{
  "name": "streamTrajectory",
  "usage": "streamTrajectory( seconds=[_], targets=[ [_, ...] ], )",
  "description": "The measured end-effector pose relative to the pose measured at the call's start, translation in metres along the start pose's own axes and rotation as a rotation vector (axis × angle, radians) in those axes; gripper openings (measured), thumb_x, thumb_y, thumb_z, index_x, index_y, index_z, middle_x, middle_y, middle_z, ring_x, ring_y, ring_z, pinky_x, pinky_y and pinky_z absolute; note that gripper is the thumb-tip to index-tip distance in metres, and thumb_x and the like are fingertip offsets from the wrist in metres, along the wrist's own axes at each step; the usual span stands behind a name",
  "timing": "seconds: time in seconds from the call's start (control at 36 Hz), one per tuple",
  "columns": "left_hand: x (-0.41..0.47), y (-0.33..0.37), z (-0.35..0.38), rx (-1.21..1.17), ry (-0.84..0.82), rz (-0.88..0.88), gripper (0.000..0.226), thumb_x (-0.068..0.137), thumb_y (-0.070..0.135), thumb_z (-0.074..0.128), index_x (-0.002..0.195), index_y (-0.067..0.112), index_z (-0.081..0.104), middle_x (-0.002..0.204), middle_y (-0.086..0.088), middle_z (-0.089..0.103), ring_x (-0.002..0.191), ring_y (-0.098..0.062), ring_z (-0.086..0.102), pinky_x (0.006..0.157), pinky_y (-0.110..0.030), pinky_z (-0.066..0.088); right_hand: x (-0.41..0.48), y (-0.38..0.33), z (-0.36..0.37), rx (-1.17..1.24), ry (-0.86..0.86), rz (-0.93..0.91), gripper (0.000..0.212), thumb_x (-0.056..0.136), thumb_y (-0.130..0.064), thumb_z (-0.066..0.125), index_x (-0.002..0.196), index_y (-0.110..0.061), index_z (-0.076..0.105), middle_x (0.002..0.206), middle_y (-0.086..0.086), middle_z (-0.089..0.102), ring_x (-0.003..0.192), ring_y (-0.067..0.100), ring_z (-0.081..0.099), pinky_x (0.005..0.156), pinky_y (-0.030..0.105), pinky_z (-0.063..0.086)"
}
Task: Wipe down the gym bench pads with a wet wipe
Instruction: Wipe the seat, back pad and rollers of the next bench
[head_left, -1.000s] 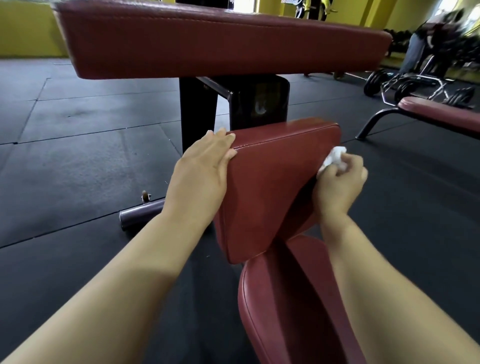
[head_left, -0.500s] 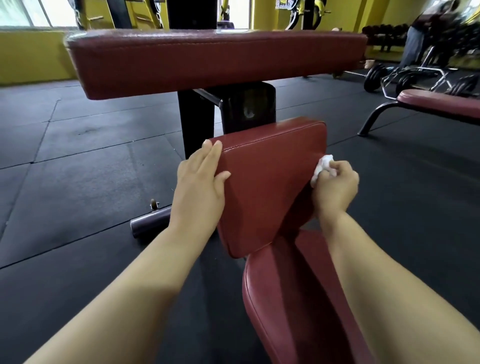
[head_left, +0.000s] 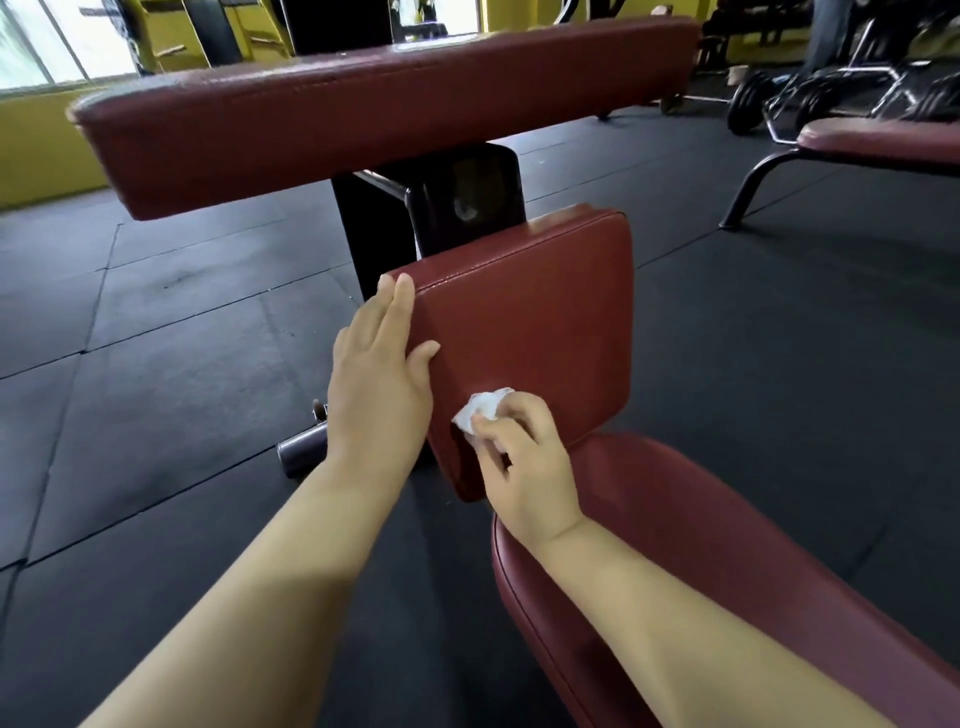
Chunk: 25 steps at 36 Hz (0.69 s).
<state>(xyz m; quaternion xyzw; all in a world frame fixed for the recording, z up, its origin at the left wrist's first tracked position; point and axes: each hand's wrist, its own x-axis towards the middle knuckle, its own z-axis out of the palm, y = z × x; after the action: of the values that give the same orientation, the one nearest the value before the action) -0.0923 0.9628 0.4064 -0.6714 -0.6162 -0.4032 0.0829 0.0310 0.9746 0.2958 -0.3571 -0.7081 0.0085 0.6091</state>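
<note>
Right hand (head_left: 524, 462) moved its wipe (head_left: 480, 410) onto maroon pad (head_left: 545, 322) above black floor (head_left: 182, 364).

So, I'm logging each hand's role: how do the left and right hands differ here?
The left hand lies flat, fingers straight, along the left edge of the tilted pad; the right hand curls round a crumpled wet wipe. The left hand holds nothing; the right hand presses the wipe on the pad's face. Both touch the same maroon pad.

Left hand (head_left: 382, 384) flat, right hand (head_left: 527, 467) curled, pinching
</note>
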Motion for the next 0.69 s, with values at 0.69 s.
streamTrajectory(
  seconds=[0.69],
  targets=[
    [-0.027,-0.006,0.011,-0.334,0.018,-0.262,0.05,0.084,0.021,0.07,0.131,0.018,0.053,0.109,0.011,0.053,0.098,0.0,0.054,0.091,-0.017,0.045,0.047,0.07,-0.045,-0.187,0.17,0.747,0.011,0.088,-0.009,0.057,0.098,-0.004,0.057,0.11,0.005,0.039,0.08,0.008,0.046,0.074,0.011,0.036]
  ],
)
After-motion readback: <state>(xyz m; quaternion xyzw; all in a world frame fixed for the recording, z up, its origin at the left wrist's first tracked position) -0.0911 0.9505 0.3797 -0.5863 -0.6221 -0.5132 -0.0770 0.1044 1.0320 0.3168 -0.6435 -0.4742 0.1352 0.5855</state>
